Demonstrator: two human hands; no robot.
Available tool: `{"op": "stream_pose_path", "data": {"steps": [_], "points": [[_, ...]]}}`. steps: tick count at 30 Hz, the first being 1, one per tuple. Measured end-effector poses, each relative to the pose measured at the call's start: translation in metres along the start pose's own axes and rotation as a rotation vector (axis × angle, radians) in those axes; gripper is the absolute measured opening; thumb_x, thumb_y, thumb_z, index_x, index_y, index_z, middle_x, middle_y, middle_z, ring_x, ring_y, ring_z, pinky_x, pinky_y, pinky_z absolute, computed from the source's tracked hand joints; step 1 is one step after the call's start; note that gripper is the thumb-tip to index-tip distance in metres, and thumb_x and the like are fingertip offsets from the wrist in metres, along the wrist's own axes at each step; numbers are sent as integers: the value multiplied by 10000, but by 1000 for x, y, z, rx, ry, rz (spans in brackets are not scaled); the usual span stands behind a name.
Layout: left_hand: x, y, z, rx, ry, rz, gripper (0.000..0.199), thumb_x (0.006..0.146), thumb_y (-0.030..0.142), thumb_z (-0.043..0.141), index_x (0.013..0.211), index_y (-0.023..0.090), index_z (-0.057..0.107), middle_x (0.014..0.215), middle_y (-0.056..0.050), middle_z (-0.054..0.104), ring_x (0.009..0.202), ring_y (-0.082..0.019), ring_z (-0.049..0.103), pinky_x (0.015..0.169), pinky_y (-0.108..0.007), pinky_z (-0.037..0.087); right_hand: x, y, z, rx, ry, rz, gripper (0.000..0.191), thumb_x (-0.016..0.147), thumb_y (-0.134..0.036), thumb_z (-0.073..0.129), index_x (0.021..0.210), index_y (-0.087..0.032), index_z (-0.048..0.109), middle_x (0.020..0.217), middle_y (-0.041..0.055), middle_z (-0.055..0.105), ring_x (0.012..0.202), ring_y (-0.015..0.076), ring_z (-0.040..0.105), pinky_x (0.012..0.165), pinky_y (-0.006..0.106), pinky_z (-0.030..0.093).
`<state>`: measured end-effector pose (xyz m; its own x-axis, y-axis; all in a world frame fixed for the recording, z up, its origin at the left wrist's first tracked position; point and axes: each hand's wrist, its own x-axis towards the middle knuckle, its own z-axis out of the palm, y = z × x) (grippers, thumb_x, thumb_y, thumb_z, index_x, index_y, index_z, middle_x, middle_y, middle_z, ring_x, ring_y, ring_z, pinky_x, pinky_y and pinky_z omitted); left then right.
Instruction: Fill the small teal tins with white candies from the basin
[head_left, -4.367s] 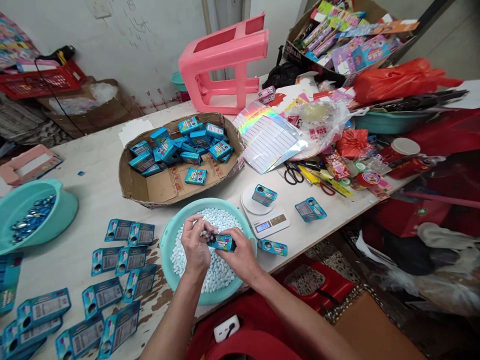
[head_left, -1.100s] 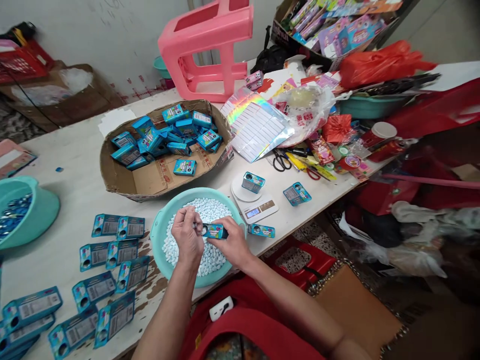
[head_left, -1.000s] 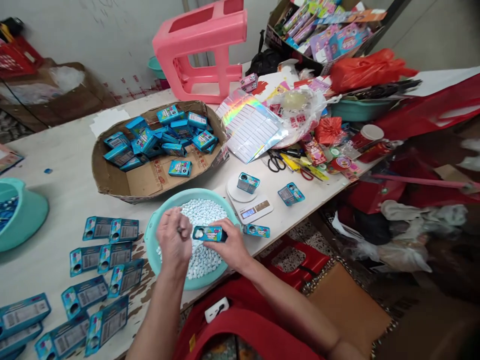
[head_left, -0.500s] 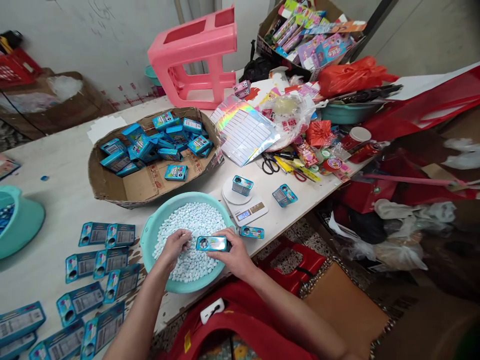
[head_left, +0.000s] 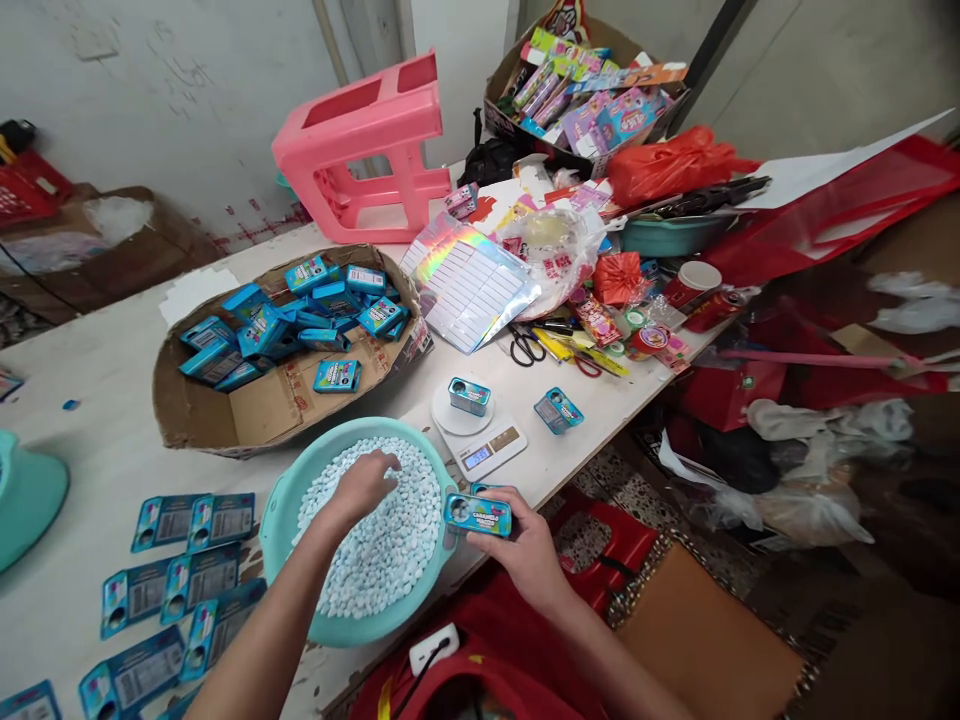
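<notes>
White candies (head_left: 382, 560) fill a teal basin (head_left: 271, 520). My left hand (head_left: 367, 485) is over them with its fingers curled downward; what its fingertips hold, if anything, is hidden. At the basin's right edge, my right hand (head_left: 525, 545) grips a blue candy box (head_left: 478, 514) between thumb and fingers. Another blue box lies partly hidden behind it. A white scale (head_left: 491, 445) with a lit display carries one upright blue box (head_left: 469, 396). To its right lies a separate blue box (head_left: 559, 410).
A cardboard tray (head_left: 255, 410) of blue boxes stands behind the basin. Flat blue boxes (head_left: 142, 670) lie at the left. Further back are a pink stool (head_left: 360, 130), holographic sheets (head_left: 469, 285), scissors (head_left: 527, 345) and a carton (head_left: 495, 115) of colourful packs.
My right hand has moved right with the blue box, from above the candies to the basin's edge. My left hand has separated from it and reaches further over the candies. The view has shifted.
</notes>
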<state>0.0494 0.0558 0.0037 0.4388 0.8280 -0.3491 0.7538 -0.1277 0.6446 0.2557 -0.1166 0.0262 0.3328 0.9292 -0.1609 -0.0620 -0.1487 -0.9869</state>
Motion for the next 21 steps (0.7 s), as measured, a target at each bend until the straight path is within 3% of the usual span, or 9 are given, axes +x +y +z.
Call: {"op": "stream_pose_path", "data": {"steps": [4, 7, 9, 11, 14, 17, 21], "points": [[51, 43, 9, 6, 151, 197, 239, 663, 221, 637, 898, 258, 658, 938, -85, 635, 916, -288, 554, 819, -371, 383, 9, -6, -21, -15, 69, 16, 330, 655, -312, 766, 945, -211, 644, 911, 30, 616, 835, 204, 612, 766, 320, 516], [94, 86, 30, 72, 166, 403, 422, 654, 130, 646, 1055, 252, 596, 1141, -113, 572, 1091, -297, 483, 910, -399, 361, 15, -9, -29, -44, 106, 36, 328, 656, -311, 761, 943, -213, 638, 905, 18, 621, 821, 193, 614, 762, 305, 512], [110, 106, 40, 107, 71, 414, 322, 685, 93, 608, 980, 221, 599, 1062, -119, 590, 1032, -274, 518, 885, -385, 384, 18, -11, -30, -71, 103, 63, 337, 658, -317, 757, 954, -214, 633, 913, 18, 629, 826, 191, 615, 771, 306, 506], [111, 109, 38, 126, 73, 360, 232, 710, 126, 608, 928, 204, 598, 976, -114, 604, 929, -259, 556, 821, -363, 414, 20, -10, -30, -101, 93, 81, 360, 655, -332, 755, 971, -214, 630, 936, 27, 636, 842, 199, 616, 796, 323, 499], [79, 85, 7, 91, 244, 284, 271, 738, 210, 624, 1005, 210, 578, 1021, -115, 594, 910, -255, 561, 787, -348, 424, 27, 0, -26, -121, 93, 93, 404, 647, -356, 756, 1003, -219, 624, 981, 42, 633, 873, 216, 611, 839, 362, 482], [7, 41, -51, -77, 631, 236, 354, 714, 243, 674, 1053, 234, 571, 1021, -85, 605, 914, -244, 568, 804, -332, 423, 35, 12, -19, -106, 125, 118, 463, 615, -360, 776, 1029, -220, 621, 1007, 54, 636, 879, 227, 612, 859, 395, 474], [-106, -40, -141, 113, 1112, -202, 417, 701, 338, 689, 1085, 273, 540, 1035, -17, 585, 1009, -263, 535, 879, -367, 387, 45, 15, -4, -34, 135, 125, 481, 619, -353, 775, 1047, -210, 609, 992, 58, 651, 867, 222, 621, 810, 384, 504]]}}
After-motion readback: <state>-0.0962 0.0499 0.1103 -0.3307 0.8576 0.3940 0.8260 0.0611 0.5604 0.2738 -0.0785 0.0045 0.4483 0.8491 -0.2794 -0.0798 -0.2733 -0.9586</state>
